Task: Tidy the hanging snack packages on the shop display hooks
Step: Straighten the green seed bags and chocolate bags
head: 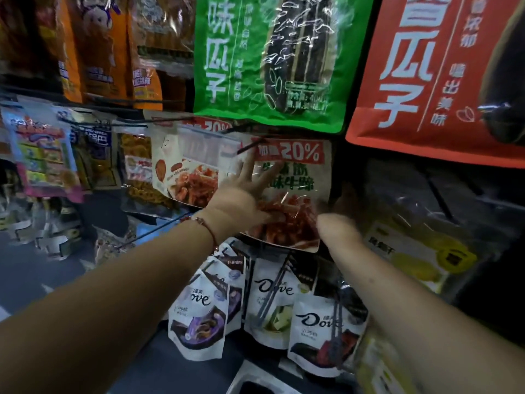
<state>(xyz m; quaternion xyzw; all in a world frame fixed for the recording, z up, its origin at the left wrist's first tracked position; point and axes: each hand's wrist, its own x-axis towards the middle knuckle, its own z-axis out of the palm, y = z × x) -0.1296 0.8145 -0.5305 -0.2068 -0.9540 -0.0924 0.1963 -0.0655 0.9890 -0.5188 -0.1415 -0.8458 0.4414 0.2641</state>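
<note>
A beige snack package [295, 177] with a red "20%" banner and a picture of red meat strips hangs from a black hook [250, 147] in the middle of the display. My left hand [241, 194] lies flat on its front with fingers spread and straight, fingertips near the hook. A red cord bracelet is on that wrist. My right hand [341, 223] is at the package's lower right edge. It is blurred, so its grip is unclear. A matching package [181, 177] hangs just to the left.
Above hang a large green seed bag [270, 61] and a red-orange one [437, 75]. Several white Dove pouches [199, 314] hang below my arms. A clear bag with a yellow label [420, 257] is at the right. Orange bags and mixed snacks fill the left.
</note>
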